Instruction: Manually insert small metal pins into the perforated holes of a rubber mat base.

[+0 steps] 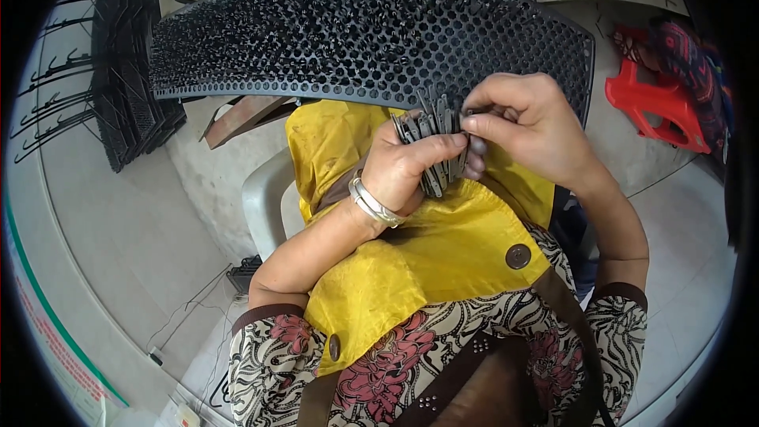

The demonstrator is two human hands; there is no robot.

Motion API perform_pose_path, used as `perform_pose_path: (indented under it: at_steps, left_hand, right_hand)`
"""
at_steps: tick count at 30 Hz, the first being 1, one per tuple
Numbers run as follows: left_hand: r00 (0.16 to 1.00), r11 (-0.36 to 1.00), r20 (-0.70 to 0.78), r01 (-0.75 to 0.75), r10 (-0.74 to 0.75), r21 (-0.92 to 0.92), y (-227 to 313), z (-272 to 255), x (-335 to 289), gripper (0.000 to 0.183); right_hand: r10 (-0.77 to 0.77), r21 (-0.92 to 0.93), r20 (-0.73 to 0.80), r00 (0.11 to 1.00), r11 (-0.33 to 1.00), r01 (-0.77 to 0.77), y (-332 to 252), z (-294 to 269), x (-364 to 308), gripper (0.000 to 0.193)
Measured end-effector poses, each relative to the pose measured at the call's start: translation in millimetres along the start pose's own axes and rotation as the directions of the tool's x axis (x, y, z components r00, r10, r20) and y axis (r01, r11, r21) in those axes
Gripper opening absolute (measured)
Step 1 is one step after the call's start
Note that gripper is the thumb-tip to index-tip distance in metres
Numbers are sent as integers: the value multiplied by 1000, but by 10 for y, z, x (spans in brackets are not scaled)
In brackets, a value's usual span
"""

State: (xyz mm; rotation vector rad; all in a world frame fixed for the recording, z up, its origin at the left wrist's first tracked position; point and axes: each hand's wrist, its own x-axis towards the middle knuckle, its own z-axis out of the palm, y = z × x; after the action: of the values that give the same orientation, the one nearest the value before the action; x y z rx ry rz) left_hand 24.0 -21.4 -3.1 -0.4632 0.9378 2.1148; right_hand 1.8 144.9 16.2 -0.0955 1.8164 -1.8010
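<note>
in the head view, i see the left hand (395,170) gripping a bundle of slim grey metal pieces (432,122) above the yellow cloth apron (466,225); the right hand (538,119) pinches beside it, contents unclear. beyond, a black perforated tray (545,51) holds small dark pieces (261,39), thinning rightward. blurred red writing (67,360) marks the lower left.

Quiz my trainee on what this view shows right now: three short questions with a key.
1. Which hand grips the bundle of metal strips?
2. True or false: the silvery bracelets are worn on the right arm.
3. In the picture, where is the red stool?
a) left of the black board
b) right of it
c) on top of it

Key
1. The left hand.
2. False: they are on the left.
3. b
</note>
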Motion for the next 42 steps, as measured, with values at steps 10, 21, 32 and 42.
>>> perform_pose_path:
  at_steps: [10,21,32,42]
  left_hand:
    - [998,997,-28,53,-54,-55,-2,-19,-14,19]
    - [978,985,-136,148,-159,-89,-9,-64,-11,13]
    - [986,995,-140,98,-96,6,-38,-59,-44,10]
    - [986,997,-152,75,-72,15,-28,-17,-43,11]
  right_hand:
    - [-546,-492,-509,665,819,295,-50,-95,333,12]
    - [-873,-855,2,488,252,454,5,-85,711,12]
    - [-773,-886,195,604,126,447,-142,57,800,14]
    - [-580,-930,103,808,233,285,-19,-57,743,6]
